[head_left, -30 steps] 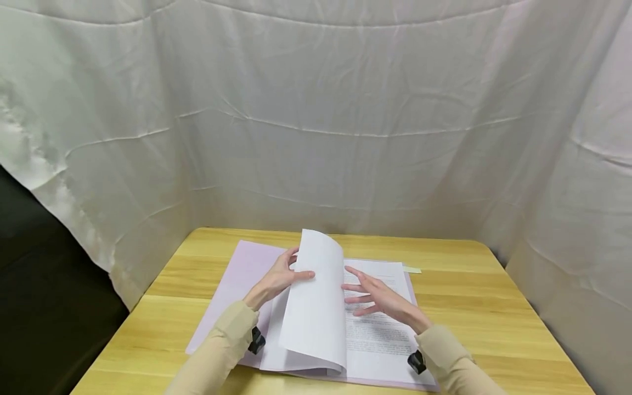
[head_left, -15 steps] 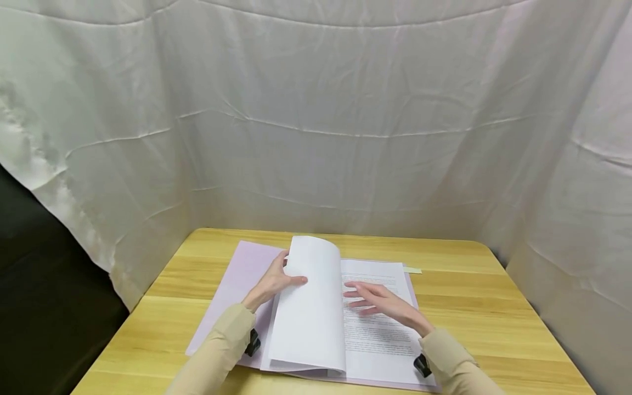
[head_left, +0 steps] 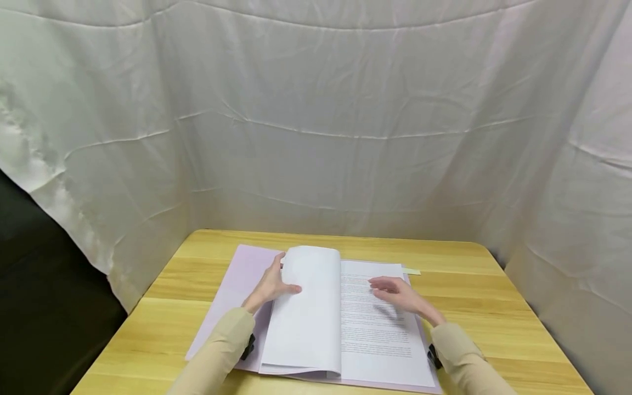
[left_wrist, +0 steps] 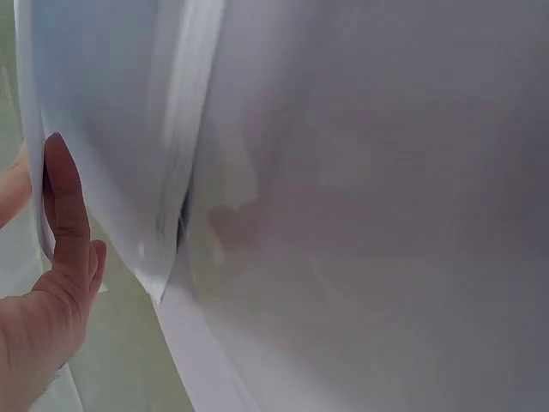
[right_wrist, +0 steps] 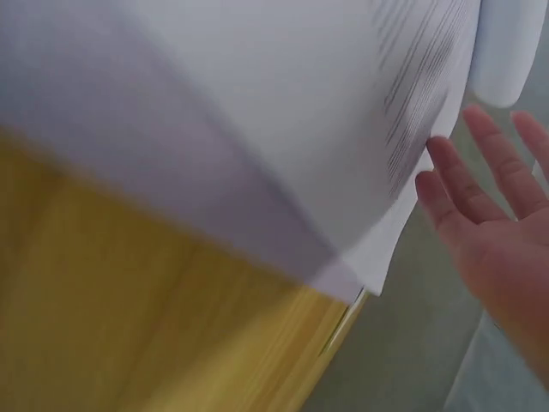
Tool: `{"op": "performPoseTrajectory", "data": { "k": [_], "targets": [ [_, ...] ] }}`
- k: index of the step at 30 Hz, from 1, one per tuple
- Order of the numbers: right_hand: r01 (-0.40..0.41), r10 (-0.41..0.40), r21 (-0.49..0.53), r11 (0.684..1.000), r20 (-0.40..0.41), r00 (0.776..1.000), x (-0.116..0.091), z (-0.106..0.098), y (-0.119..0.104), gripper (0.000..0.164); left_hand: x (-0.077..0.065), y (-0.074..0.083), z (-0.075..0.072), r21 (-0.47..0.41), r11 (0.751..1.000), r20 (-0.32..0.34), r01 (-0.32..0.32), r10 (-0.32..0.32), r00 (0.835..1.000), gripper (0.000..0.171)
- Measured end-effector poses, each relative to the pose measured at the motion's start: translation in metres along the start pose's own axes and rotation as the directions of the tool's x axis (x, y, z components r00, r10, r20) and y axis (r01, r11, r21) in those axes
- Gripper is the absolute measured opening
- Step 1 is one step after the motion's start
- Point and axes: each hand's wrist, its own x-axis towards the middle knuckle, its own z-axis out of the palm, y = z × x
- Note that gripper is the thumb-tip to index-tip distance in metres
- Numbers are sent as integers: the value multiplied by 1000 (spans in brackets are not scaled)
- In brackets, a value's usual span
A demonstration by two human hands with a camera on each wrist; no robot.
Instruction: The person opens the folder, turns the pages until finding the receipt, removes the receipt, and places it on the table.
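A lilac folder (head_left: pixel 224 315) lies spread on the table, with a thick set of white sheets inside. My left hand (head_left: pixel 269 282) grips the left edge of the turned-over sheets (head_left: pixel 311 312), thumb on top and fingers beneath. Their blank side faces up, and they curve over near the middle. In the left wrist view the fingers (left_wrist: pixel 69 206) show against the paper's edge. Over the printed page (head_left: pixel 370 356) on the right, my right hand (head_left: pixel 400 293) hovers with relaxed, slightly bent fingers and holds nothing. The right wrist view shows this hand's spread fingers (right_wrist: pixel 472 184) beside the page.
A pale yellow-green tab (head_left: pixel 412 271) sticks out at the folder's upper right edge. The wooden table (head_left: pixel 498 323) extends around the folder. Light grey curtains (head_left: pixel 345 137) hang behind and on both sides, and a dark area (head_left: pixel 44 291) is at the left.
My left hand has moved left and down with the sheets, which lie flatter on the left side. My right hand has drawn back to the right, its fingers less spread.
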Motion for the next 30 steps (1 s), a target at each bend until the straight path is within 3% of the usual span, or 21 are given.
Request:
{"op": "performPoseTrajectory", "data": {
  "k": [5, 13, 30],
  "targets": [
    [-12, 10, -80, 997, -33, 999, 1, -8, 11, 42, 0, -6, 0, 45, 999, 17, -21, 20, 1000, 108],
    [-98, 95, -65, 993, -46, 994, 1, -14, 26, 47, 1, -15, 1, 113, 992, 75, -58, 49, 996, 113],
    [-213, 194, -130, 968, -143, 970, 16, -21, 37, 51, 2, -22, 6, 230, 972, 97, -36, 14, 995, 110]
  ]
}}
